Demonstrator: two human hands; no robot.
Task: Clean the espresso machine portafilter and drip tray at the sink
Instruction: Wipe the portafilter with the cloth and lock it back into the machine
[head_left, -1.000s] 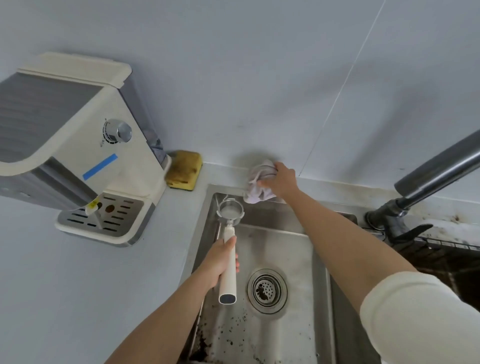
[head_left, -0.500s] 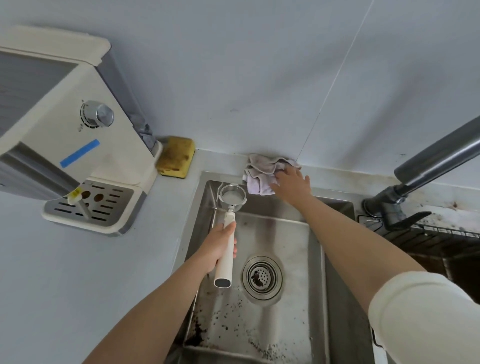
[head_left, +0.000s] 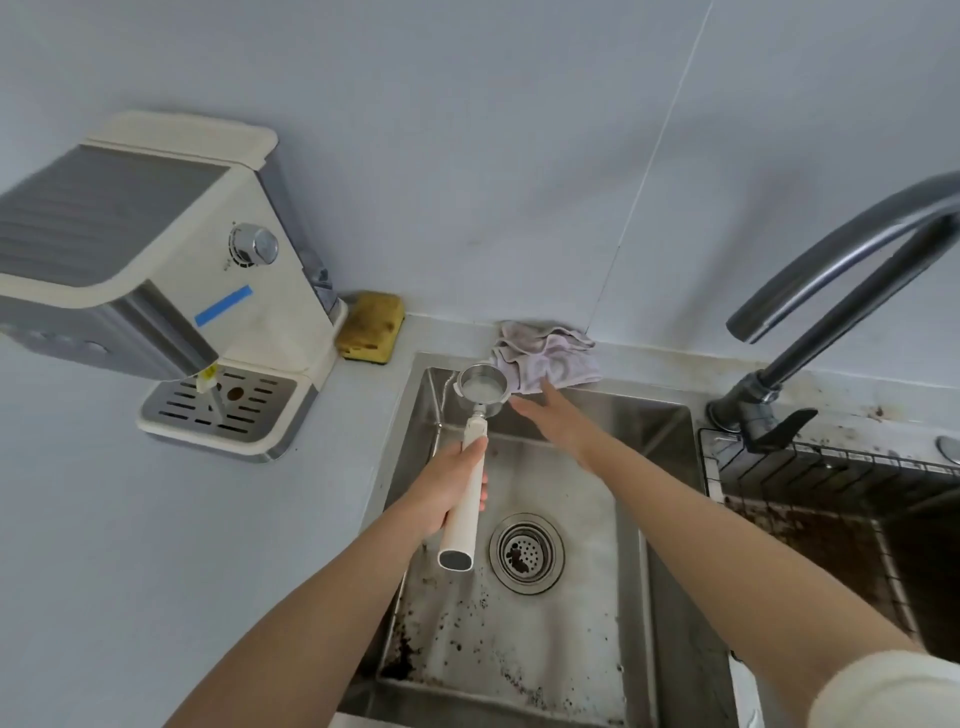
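The portafilter (head_left: 474, 435), a round steel basket on a smooth white handle, hangs over the stainless sink (head_left: 649, 426) near its back left corner. Your left hand (head_left: 447, 493) wraps around the handle mid-length. Your right hand (head_left: 556, 421) is flat, with its straight fingers at the edge of the crumpled pale cloth (head_left: 545, 358) on the back rim. The slotted metal drip tray (head_left: 228, 410) sits in the cream espresso machine (head_left: 156, 260) on the counter, to the left.
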